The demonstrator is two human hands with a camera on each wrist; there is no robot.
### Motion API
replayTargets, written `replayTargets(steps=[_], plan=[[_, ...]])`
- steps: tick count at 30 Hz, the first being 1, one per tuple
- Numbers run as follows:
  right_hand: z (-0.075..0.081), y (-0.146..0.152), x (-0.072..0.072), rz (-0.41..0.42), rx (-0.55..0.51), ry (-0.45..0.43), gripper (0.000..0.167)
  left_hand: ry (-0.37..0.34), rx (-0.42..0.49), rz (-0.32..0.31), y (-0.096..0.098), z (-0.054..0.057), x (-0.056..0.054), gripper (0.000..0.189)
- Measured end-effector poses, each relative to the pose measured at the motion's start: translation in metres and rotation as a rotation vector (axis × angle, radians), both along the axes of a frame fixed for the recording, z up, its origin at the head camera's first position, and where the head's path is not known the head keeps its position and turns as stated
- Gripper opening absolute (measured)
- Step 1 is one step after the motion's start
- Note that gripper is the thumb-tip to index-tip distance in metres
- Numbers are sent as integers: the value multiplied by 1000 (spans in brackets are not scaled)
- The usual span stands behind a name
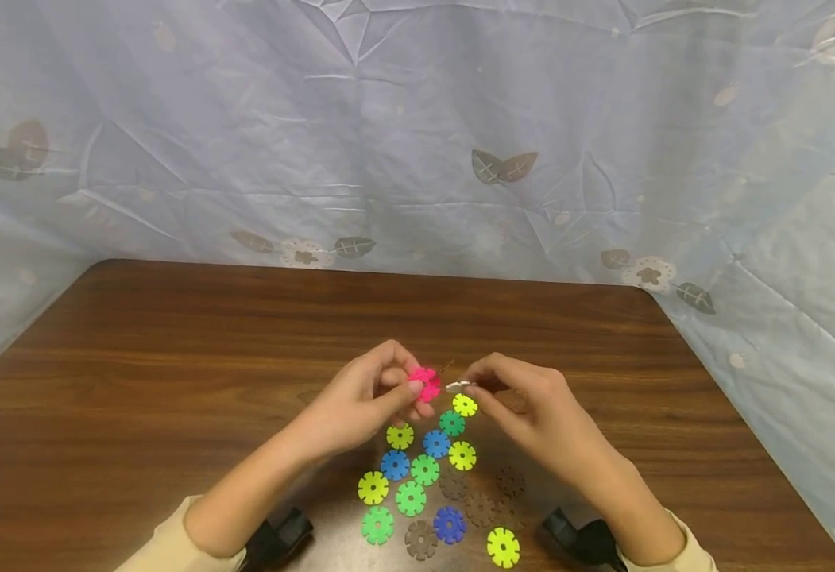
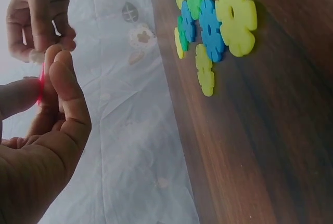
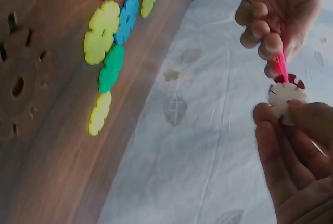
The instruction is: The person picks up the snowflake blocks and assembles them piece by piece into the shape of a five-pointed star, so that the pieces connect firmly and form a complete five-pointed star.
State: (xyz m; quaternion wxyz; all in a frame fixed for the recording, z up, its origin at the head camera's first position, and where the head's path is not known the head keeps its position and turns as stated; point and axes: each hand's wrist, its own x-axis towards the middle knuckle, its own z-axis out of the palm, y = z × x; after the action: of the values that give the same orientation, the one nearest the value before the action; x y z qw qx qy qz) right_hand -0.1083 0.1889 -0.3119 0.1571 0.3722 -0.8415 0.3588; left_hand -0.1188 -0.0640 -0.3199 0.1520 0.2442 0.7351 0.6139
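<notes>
My left hand (image 1: 370, 393) pinches a pink notched plastic disc (image 1: 426, 384) between thumb and fingers. A brown notched disc (image 1: 447, 367), seen nearly edge-on, sits at the pink one's right side. Opposite, my right hand (image 1: 531, 397) pinches a white notched disc (image 1: 458, 386) by its edge. In the right wrist view the white disc (image 3: 286, 99) faces the camera and overlaps the dark brown-red disc (image 3: 297, 82), with the pink disc (image 3: 282, 67) edge-on above. From the left wrist, fingers hide most of the pink disc (image 2: 41, 84). Both hands are raised over the table.
Below the hands, several notched discs lie flat on the wooden table (image 1: 210, 342): yellow (image 1: 373, 488), green (image 1: 377, 525), blue (image 1: 449, 525) and brown (image 1: 421, 540). A patterned grey cloth (image 1: 417, 143) hangs behind the table's far edge. Black wrist straps (image 1: 284, 536) show near the front.
</notes>
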Motion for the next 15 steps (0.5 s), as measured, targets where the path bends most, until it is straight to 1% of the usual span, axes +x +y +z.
replayTargets(steps=[4,10,15], plan=[[-1,-4,1,30,-29,61,22,-25,25,-17,1,-1,0,16],[-4,-6,3,61,-53,99,21,-91,62,-36,3,-1,1,18],[-5,-7,2,79,-62,133,22,-98,94,-44,3,-2,0,18]])
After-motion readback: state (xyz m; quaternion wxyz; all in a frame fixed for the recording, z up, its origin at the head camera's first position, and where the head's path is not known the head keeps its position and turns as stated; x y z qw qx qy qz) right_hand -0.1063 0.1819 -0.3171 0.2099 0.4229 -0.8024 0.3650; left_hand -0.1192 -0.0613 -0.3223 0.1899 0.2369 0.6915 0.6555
